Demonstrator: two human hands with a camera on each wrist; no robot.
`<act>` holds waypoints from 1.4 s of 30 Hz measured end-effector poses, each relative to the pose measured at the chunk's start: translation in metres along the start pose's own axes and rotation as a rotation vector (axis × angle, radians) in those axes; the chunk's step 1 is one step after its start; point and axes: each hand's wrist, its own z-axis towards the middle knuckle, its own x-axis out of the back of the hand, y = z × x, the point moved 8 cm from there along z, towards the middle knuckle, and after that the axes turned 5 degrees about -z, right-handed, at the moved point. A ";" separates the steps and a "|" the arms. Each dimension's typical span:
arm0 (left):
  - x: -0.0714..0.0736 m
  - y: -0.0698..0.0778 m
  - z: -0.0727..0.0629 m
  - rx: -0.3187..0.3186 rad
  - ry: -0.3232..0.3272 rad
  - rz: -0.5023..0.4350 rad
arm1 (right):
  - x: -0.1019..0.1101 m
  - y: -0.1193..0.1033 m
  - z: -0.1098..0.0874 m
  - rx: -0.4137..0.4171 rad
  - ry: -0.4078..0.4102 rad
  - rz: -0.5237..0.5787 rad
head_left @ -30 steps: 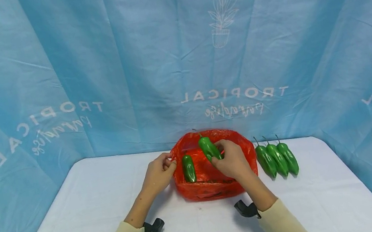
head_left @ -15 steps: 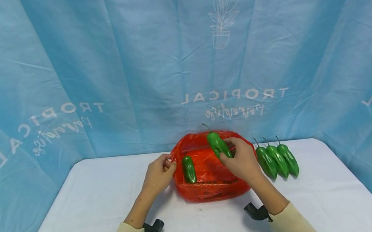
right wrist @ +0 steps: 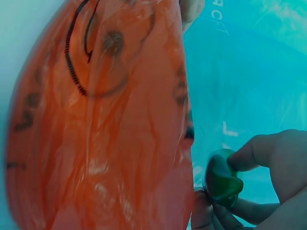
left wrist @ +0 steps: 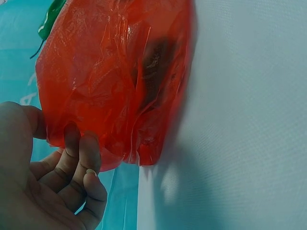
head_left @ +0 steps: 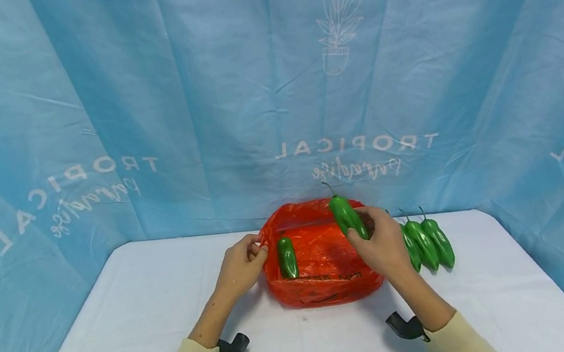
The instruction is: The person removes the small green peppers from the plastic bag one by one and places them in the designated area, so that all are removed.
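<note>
The bag [head_left: 328, 292] is thin red plastic film, crinkled and glossy, its mouth wide and rounded, with dark print on its wall. The left hand [head_left: 238, 269] pinches its rim between thumb and fingers; close by that hand, a dark elongated shape shows through the translucent film.

The right hand [head_left: 384, 241] holds a green pepper [head_left: 345, 215] between thumb and fingers, with its thin curved stem pointing up and away from the palm. The pepper is smooth, shiny and tapered, with a dented end, and is tilted in front of the bag's mouth. To the right of the left hand, a second pepper [head_left: 287, 258] lies inside the bag. Just beyond the right hand, on its outer side, three more peppers [head_left: 431, 244] lie side by side on the white, fabric-covered surface [head_left: 171, 316]. Behind both hands hangs creased blue cloth [head_left: 228, 117] with pale lettering.

Compared with a second ago, the right hand and its pepper have shifted rightward, now partly covering the nearest of the three; the left hand's pinch has stayed put.
</note>
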 end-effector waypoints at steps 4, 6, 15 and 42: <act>-0.001 0.001 0.002 -0.009 -0.004 -0.004 | 0.008 0.007 -0.001 -0.004 0.030 0.004; -0.001 0.001 0.002 -0.012 -0.005 0.002 | 0.012 0.010 -0.002 -0.001 0.042 0.003; -0.002 -0.001 0.001 -0.012 -0.005 0.004 | 0.024 0.023 -0.006 0.014 0.077 -0.021; 0.000 0.001 -0.001 -0.002 -0.004 -0.006 | 0.072 0.087 -0.014 -0.052 0.150 -0.168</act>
